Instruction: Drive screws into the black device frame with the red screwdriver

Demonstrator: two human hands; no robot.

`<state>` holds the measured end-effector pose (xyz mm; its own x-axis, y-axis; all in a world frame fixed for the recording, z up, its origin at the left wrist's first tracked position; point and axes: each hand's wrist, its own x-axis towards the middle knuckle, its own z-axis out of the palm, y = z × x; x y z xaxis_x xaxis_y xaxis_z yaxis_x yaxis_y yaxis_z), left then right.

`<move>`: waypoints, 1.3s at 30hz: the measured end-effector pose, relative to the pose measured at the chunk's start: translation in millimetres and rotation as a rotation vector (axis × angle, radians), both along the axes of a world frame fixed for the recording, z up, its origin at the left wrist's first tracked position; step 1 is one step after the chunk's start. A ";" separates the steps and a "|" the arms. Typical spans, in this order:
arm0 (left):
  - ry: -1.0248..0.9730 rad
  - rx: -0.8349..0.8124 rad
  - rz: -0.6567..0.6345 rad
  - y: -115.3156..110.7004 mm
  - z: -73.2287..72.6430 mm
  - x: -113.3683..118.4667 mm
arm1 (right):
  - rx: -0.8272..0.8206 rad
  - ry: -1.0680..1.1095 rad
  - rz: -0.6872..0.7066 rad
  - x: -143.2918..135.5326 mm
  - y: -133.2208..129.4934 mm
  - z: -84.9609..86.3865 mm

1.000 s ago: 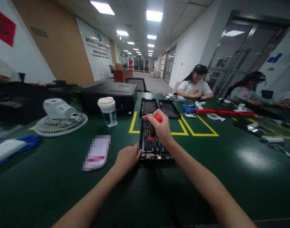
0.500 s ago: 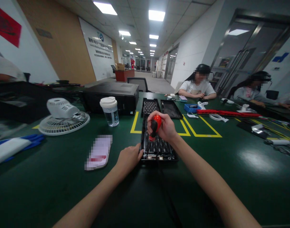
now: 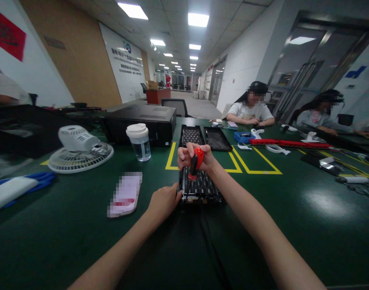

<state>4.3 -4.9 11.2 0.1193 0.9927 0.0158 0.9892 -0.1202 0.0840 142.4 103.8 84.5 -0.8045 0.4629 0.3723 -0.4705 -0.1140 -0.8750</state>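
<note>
A glossy green table [image 3: 112, 257] fills the near scene. At its left lies a white fan with a round grille [image 3: 80, 151]; right of it, a clear cup with a white lid [image 3: 139, 141] stands before a big black box [image 3: 160, 121]. Nearer lies a pale, blurred-out phone [image 3: 125, 195], apart from the hands, probably set there to leave elbow room.

The person's bare left hand [image 3: 163, 201] rests on the table, thumb and fingertips against the near left corner of a black rectangular case filled with rows of dark, rounded shapes [image 3: 204, 187]. It seems to steady the case; I cannot tell whether the fingers pinch it. The case lies flat, just right of this hand.

Above the case, the right hand [image 3: 207, 158] is closed around a red-and-black, bulb-handled screwdriver [image 3: 197, 161], fingers wrapped around the handle. It is held steeply, apparently so its shaft points down into the case's left part; the tip is too dark to make out. The case lies directly below this hand.

Beyond, to the right, lie a shallow black tray [image 3: 218, 139], a small blue bin [image 3: 241, 139] and a long red strip [image 3: 281, 143].
</note>
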 end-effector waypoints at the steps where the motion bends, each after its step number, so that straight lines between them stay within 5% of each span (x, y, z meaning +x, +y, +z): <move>1: 0.002 -0.005 0.004 0.0 0.3 0.2 | -0.019 0.001 0.002 -3.3 -0.8 1.7; 9: -0.013 -0.037 0.014 -2.2 5.3 2.0 | -0.069 -0.176 0.088 -15.1 -0.2 2.9; 14: -0.009 -0.026 0.001 -1.8 3.9 0.9 | -0.019 -0.089 0.135 -17.4 -5.2 -3.3; 28: 0.016 0.036 -0.026 1.1 -5.3 -2.5 | -0.064 0.036 -0.078 -3.9 -15.0 -5.3; 39: 0.008 0.015 -0.010 1.5 -5.3 -2.8 | -0.013 0.121 0.027 -8.3 -26.4 -0.5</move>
